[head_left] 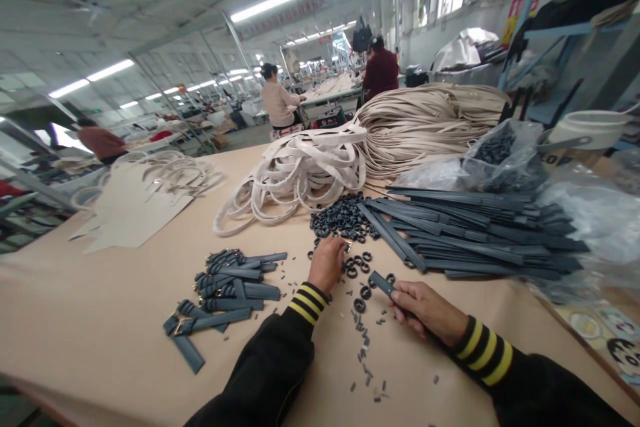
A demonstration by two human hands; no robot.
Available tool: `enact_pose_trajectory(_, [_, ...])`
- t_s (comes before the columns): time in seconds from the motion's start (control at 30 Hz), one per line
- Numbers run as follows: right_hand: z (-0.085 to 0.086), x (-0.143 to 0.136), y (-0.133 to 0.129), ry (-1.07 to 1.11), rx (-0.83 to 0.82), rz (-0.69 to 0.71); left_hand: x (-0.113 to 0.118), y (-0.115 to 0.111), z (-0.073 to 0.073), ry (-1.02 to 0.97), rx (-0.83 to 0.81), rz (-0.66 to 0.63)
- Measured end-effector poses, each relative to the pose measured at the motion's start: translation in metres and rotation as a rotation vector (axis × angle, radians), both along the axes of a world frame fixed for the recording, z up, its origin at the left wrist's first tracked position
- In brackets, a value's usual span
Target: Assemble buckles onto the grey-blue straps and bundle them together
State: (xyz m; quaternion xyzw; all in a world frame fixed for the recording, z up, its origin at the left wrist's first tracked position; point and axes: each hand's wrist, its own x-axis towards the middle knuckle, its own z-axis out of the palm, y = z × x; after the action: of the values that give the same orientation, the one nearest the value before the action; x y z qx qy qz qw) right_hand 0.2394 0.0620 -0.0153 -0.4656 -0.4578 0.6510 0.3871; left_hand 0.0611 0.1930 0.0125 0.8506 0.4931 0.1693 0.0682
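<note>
My left hand (pixel 326 263) is closed on a small gold-coloured metal buckle (pixel 348 247), which sticks out past the fingertips. Between the thumb and fingers of my right hand (pixel 425 308) is a dark blue-grey strap (pixel 382 282), its flat end pointing up and left. Small dark loops (pixel 359 305) lie between the two hands, and a heap of the same loops (pixel 340 217) sits just beyond my left hand. Tiny dark scraps (pixel 364 340) are scattered nearer to me. Left of my left hand lies a pile of straps with buckles and loops on them (pixel 235 280).
Long dark straps (pixel 465 230) are stacked at the right, beside clear plastic bags (pixel 505 147). White bands (pixel 310 160) and a large bundle of beige cords (pixel 430 120) lie farther back. Pale sheets (pixel 140 213) are at the far left. Several people work at other tables.
</note>
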Motion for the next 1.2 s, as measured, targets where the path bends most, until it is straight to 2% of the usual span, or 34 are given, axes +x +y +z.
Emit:
enact_pose_trajectory(0.17, [0.000, -0.001, -0.001, -0.010, -0.001, 0.000, 0.018, 0.023, -0.003, 0.099, -0.077, 0.072])
enact_pose_trajectory(0.3, [-0.003, -0.001, 0.000, -0.017, 0.009, 0.010, 0.029, 0.034, -0.003, 0.143, -0.171, 0.052])
enact_pose_trajectory(0.47, [-0.003, -0.001, 0.000, -0.020, 0.028, 0.009, 0.033, 0.028, 0.001, 0.106, -0.243, -0.041])
enact_pose_trajectory(0.63, [0.001, -0.001, -0.001, -0.024, 0.049, 0.013, 0.022, 0.018, 0.018, -0.058, -0.252, -0.055])
enact_pose_trajectory(0.73, [0.002, -0.001, -0.002, 0.008, 0.043, -0.011, 0.011, 0.004, 0.030, -0.183, -0.300, -0.049])
enact_pose_trajectory(0.83, [0.004, -0.002, -0.002, 0.045, 0.024, -0.054, 0.003, -0.023, 0.034, -0.457, -0.506, -0.027])
enact_pose_trajectory(0.93, [0.007, -0.004, -0.004, 0.070, 0.027, -0.053, -0.002, -0.056, 0.032, -0.689, -0.705, -0.004])
enact_pose_trajectory(1.07, [0.014, -0.008, -0.008, 0.110, 0.018, 0.003, -0.005, -0.089, 0.027, -0.814, -0.884, 0.004])
enact_pose_trajectory(1.2, [0.017, -0.012, -0.013, 0.137, 0.033, 0.107, -0.004, -0.103, 0.023, -0.878, -0.945, 0.002])
